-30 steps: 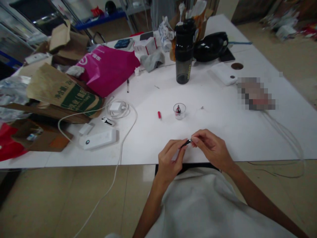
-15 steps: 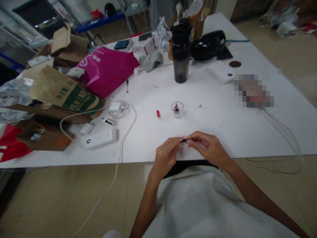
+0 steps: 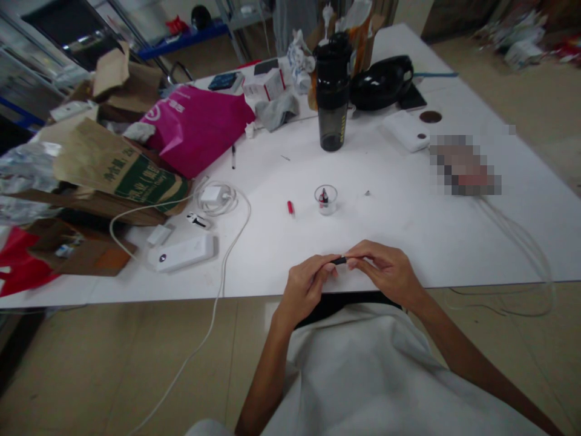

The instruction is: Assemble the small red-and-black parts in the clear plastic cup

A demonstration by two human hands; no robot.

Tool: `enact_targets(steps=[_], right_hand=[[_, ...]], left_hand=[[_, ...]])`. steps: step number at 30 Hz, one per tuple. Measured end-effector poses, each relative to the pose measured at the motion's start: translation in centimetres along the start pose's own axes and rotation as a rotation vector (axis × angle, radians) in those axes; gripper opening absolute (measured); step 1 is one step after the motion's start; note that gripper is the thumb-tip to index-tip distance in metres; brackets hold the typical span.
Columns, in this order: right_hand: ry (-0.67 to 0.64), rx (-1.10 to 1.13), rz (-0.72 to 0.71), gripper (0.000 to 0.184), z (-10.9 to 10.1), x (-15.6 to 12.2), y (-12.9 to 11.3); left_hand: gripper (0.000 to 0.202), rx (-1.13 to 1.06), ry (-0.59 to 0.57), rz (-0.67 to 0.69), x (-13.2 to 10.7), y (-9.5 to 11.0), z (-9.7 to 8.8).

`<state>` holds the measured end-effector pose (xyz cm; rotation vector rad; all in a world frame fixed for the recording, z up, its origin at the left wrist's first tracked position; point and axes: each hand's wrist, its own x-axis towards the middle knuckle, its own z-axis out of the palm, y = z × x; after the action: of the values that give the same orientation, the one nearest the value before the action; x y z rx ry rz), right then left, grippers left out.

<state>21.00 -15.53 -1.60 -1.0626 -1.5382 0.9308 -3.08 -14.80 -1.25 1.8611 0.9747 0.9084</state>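
Note:
Between my two hands, just above the table's near edge, is a small, short black stick-shaped piece (image 3: 338,261). My left hand (image 3: 305,287) pinches its left end with thumb and fingers. At the other end, the fingertips of my right hand (image 3: 387,269) are closed on it. Fingers cover both ends, so its exact kind cannot be made out. Beyond my hands stands a small clear cup (image 3: 333,209) with a few little black and red pieces inside. Left of the cup lies a small red piece (image 3: 290,208), and to its right a tiny grey bit (image 3: 367,193).
A dark shaker bottle (image 3: 333,130) stands behind the cup. On the left are a white power bank (image 3: 186,254), a coiled white cable (image 3: 238,233), a magenta bag (image 3: 200,124) and cardboard boxes (image 3: 91,251). A black case (image 3: 381,85) lies at the back.
My fingertips have drawn slightly apart, and more of the black piece shows between them. Both hands keep their hold near the same spot.

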Motion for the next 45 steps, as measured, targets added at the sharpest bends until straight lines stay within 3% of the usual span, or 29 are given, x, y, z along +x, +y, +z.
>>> enact_targets(steps=[5, 8, 11, 16, 19, 26, 31, 38, 42, 45], right_hand=[[-0.006, 0.009, -0.062, 0.006, 0.2, -0.2, -0.3], [0.001, -0.005, -0.093, 0.008, 0.2, -0.4, -0.4], [0.032, -0.026, -0.086, 0.01, 0.1, -0.4, -0.1], [0.054, -0.017, -0.076, 0.009, 0.2, -0.2, 0.2], [0.052, 0.014, -0.063, 0.009, 0.4, -0.1, 0.1], [0.068, 0.063, 0.088, 0.016, 0.3, -0.4, 0.4], [0.06, 0.08, 0.133, 0.02, 0.3, -0.5, 0.5], [0.066, 0.095, 0.099, 0.016, 0.2, -0.3, 0.8], [0.042, 0.092, 0.075, 0.012, 0.2, -0.1, 0.5], [0.04, 0.086, 0.04, 0.01, 0.3, 0.2, 0.2]], left_hand=[[0.045, -0.123, 0.021, -0.186, -0.1, 0.3, 0.0], [0.051, -0.172, -0.015, -0.224, -0.2, 0.4, -0.2], [0.045, -0.138, -0.022, -0.159, 0.0, 0.3, -0.3], [0.035, 0.095, 0.161, 0.158, 0.5, 0.0, 0.4], [0.026, 0.156, 0.23, 0.243, 0.5, -0.1, 0.9], [0.03, 0.169, 0.289, 0.256, 0.1, 0.1, 0.5], [0.027, 0.176, 0.267, 0.236, 0.2, 0.2, 0.2], [0.017, 0.257, 0.167, 0.2, 0.4, 0.2, 0.0], [0.038, 0.358, 0.192, 0.234, 0.7, 0.2, 0.5], [0.027, 0.429, 0.211, 0.288, 1.0, 0.4, 0.9]])
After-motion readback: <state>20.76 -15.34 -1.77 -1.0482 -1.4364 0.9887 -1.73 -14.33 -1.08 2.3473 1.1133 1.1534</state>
